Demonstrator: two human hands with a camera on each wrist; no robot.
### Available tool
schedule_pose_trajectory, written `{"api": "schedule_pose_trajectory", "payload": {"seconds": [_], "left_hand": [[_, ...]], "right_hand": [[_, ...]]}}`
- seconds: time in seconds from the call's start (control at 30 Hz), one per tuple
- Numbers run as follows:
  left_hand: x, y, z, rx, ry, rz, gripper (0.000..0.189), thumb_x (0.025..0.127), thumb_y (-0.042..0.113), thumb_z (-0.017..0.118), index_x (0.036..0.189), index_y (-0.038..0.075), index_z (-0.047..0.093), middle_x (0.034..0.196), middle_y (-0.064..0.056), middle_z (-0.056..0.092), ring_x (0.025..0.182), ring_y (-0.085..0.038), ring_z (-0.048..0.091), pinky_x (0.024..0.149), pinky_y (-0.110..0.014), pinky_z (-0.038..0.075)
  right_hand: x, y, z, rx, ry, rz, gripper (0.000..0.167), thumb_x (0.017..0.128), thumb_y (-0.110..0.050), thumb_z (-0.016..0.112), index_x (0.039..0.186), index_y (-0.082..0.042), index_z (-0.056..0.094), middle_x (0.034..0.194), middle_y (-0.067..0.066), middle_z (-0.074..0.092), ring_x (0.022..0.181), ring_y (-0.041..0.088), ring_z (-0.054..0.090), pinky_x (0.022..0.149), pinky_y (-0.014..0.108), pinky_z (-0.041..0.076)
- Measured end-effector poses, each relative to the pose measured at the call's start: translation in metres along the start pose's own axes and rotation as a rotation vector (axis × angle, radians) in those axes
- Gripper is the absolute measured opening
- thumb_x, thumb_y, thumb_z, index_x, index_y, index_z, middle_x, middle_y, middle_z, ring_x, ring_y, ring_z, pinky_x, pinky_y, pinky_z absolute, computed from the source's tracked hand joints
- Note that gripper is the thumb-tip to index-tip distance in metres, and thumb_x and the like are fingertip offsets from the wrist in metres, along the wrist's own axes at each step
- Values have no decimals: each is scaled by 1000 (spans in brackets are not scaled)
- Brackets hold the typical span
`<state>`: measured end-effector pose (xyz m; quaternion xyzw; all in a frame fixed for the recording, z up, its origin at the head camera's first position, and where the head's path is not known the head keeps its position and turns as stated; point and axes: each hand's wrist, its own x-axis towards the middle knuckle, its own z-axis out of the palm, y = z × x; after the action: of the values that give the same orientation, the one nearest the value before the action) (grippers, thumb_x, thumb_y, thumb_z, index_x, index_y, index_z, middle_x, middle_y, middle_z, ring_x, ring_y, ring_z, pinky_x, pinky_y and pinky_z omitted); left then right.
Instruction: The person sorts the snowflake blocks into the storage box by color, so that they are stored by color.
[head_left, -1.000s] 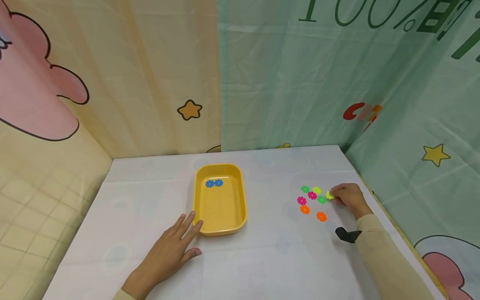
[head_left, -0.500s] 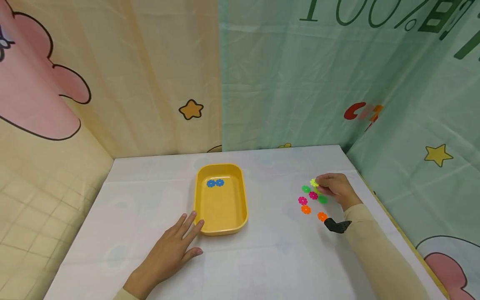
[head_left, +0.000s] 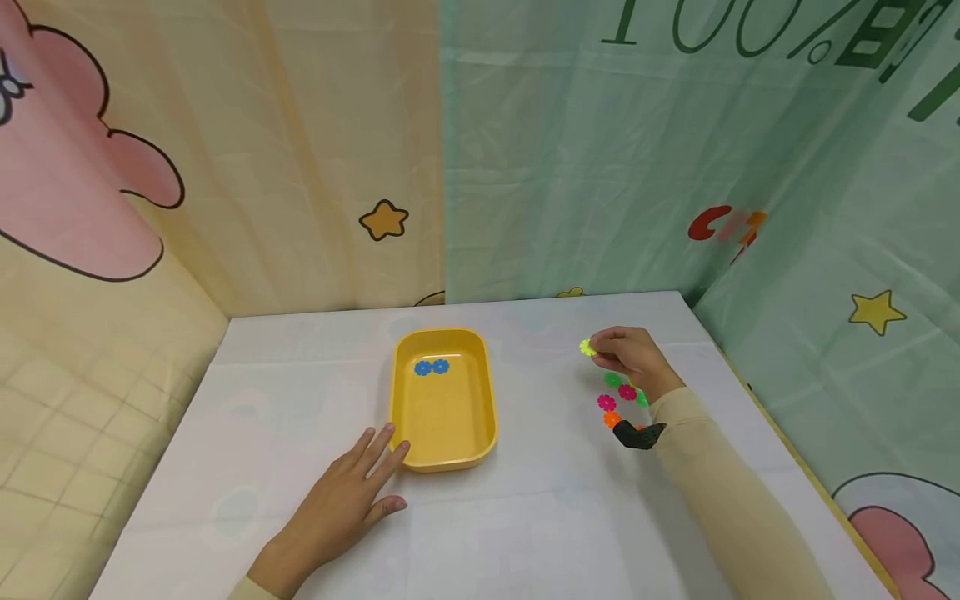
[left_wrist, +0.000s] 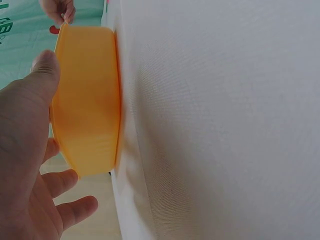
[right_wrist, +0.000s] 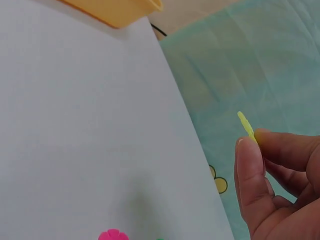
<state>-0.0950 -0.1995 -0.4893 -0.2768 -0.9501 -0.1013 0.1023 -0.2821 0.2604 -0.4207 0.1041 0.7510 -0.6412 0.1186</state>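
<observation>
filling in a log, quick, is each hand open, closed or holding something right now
Left hand: open, at the edge of the yellow tray.
Right hand: closed, pinching a yellow flower piece.

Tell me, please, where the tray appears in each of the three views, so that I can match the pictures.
Head: the tray is just left of centre, in the lower half.
Left wrist: the tray is in the left part, seen from the side.
Right wrist: the tray is at the top edge, left of centre, cut off by the frame.
Shared landmark: the right hand, visible in all three.
</observation>
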Motion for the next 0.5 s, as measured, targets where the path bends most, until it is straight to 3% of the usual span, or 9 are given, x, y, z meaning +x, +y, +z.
{"api": "schedule_pose_trajectory", "payload": {"seconds": [0.5], "left_hand": [[0,0,2,10,11,2,77,92,52,70,155,15,46,165,-15,32,144,-43,41,102,-55,49]], "right_hand": [[10,-30,66,23,19,-19,28,97,-10,70,120,5,65,90,4,69,67,9,67,68,21,60]]}}
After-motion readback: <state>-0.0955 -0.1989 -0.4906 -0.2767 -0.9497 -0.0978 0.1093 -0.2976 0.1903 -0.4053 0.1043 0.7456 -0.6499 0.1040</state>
